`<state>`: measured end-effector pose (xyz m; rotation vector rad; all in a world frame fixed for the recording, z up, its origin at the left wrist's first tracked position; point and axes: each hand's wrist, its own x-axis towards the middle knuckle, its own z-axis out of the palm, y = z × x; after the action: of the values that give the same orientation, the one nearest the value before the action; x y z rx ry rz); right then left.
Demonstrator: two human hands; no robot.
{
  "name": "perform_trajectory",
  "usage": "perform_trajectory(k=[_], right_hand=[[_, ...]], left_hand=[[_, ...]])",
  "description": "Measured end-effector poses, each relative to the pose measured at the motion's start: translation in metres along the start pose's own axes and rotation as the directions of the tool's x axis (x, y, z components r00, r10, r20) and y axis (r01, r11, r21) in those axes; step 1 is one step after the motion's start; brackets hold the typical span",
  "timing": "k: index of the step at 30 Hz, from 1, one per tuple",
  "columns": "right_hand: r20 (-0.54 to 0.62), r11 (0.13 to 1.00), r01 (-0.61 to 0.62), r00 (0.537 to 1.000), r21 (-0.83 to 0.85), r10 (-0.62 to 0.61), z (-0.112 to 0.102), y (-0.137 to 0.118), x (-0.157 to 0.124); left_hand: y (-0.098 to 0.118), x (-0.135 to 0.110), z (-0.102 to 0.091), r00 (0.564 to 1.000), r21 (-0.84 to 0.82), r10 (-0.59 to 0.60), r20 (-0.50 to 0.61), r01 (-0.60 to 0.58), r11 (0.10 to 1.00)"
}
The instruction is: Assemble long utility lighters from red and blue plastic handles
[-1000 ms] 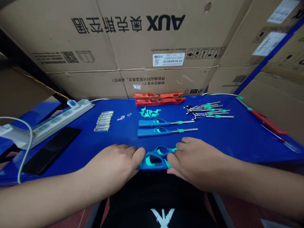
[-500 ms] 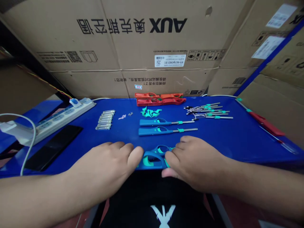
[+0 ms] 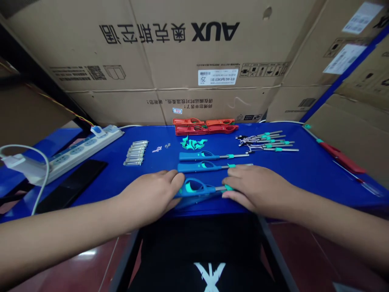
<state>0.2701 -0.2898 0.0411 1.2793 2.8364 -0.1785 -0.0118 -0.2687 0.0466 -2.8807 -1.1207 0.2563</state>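
Observation:
My left hand (image 3: 151, 194) and my right hand (image 3: 255, 187) hold a blue utility lighter (image 3: 194, 188) with a teal trigger at the table's near edge. The left fingers wrap its handle, and the right fingertips sit at its metal shaft. A darker blue shell piece (image 3: 194, 202) seems to lie under it, partly hidden. Just above my hands lie two blue lighters (image 3: 197, 156) (image 3: 200, 166), the lower one nearly touching my right fingers. Teal plastic parts (image 3: 192, 143), red-orange lighter shells (image 3: 205, 126), metal shafts with teal collars (image 3: 267, 142) and clear small tubes (image 3: 135, 153) lie farther off.
The blue table (image 3: 273, 178) holds a white power strip (image 3: 79, 154) and a black phone (image 3: 73, 186) at left. A red lighter (image 3: 340, 156) lies along the right edge. Cardboard boxes (image 3: 182, 61) stand behind the table. Small metal parts (image 3: 158, 148) lie near the tubes.
My hands have moved away from me with the lighter, and it now lies turned lengthwise, its shaft pointing right. The view has tilted slightly upward.

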Motion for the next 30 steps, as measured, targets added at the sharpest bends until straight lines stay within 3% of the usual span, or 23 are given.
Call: perform_trajectory(k=[2,5,11,15,18,23,27,30], right_hand=[[-0.076,0.999,-0.031,0.997,0.021,0.033,0.004,0.009,0.004],[-0.077,0.996,-0.067,0.995,0.059,0.071,0.010,0.026,0.007],[-0.133,0.997,-0.054,0.989,0.064,0.062,0.027,0.049,0.006],[-0.247,0.998,0.000,0.969,0.058,0.015,0.037,0.039,0.002],[-0.202,0.997,0.077,0.977,0.007,-0.074,0.045,0.022,-0.001],[-0.171,0.997,0.042,0.985,0.061,-0.031,0.055,-0.004,-0.007],[-0.155,0.999,-0.011,0.988,0.039,0.017,0.060,-0.023,-0.017],[-0.020,1.000,0.027,0.999,-0.005,-0.027,0.063,-0.040,-0.024]], left_hand=[[-0.008,0.015,0.008,0.999,-0.178,0.012,-0.051,-0.020,0.984],[-0.020,0.036,0.019,0.997,-0.391,0.039,-0.074,-0.065,0.918],[-0.030,0.046,0.032,0.989,-0.479,0.064,-0.131,-0.120,0.870],[-0.024,0.028,0.029,0.985,-0.412,0.017,-0.173,-0.088,0.907],[-0.009,0.013,0.030,0.987,-0.326,-0.028,-0.160,-0.026,0.945],[0.022,0.001,0.050,0.982,-0.090,-0.008,-0.187,-0.009,0.996],[0.032,-0.007,0.061,0.966,0.053,0.091,-0.244,-0.081,0.995],[0.035,-0.022,0.054,0.956,0.074,0.215,-0.200,-0.204,0.976]])
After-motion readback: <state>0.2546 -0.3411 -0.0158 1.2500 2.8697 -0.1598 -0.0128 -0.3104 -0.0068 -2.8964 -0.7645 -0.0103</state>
